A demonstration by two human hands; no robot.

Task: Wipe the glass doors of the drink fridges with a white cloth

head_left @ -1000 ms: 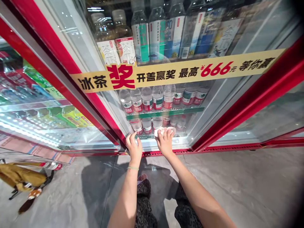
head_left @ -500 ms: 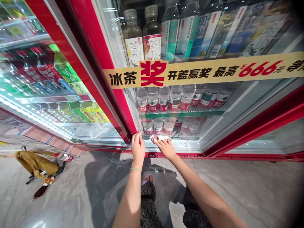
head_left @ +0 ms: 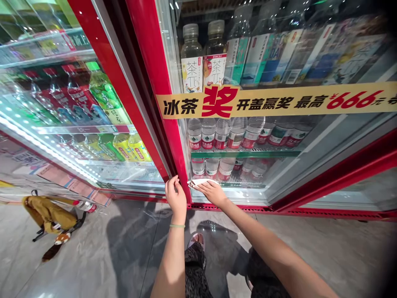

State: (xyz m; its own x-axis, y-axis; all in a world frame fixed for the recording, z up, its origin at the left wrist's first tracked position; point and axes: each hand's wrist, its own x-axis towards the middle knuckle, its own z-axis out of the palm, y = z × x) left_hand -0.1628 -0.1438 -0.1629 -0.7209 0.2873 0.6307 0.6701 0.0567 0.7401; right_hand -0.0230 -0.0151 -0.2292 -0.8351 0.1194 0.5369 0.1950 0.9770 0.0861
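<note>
Cloth (head_left: 201, 182), seemingly light and limp, pinned under flat right hand (head_left: 212, 193) at glass door's (head_left: 310, 165) lower left corner; left hand (head_left: 175, 197) clasps red frame (head_left: 175, 145).

Two hands (head_left: 175, 195) (head_left: 213, 193), one cloth (head_left: 198, 182), one banner (head_left: 279, 103)

Bottles (head_left: 214, 134) behind glass door (head_left: 322, 165) (bag (head_left: 46, 213) left)

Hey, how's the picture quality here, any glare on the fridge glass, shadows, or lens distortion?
Head view: the wide lens splays the red door frame and slightly bows the yellow banner. Head view: bright shelf lights wash out the left fridge glass, and a soft shadow lies on the glossy floor. Head view: the right corners darken, while the right hand and white cloth look sharp.
</note>
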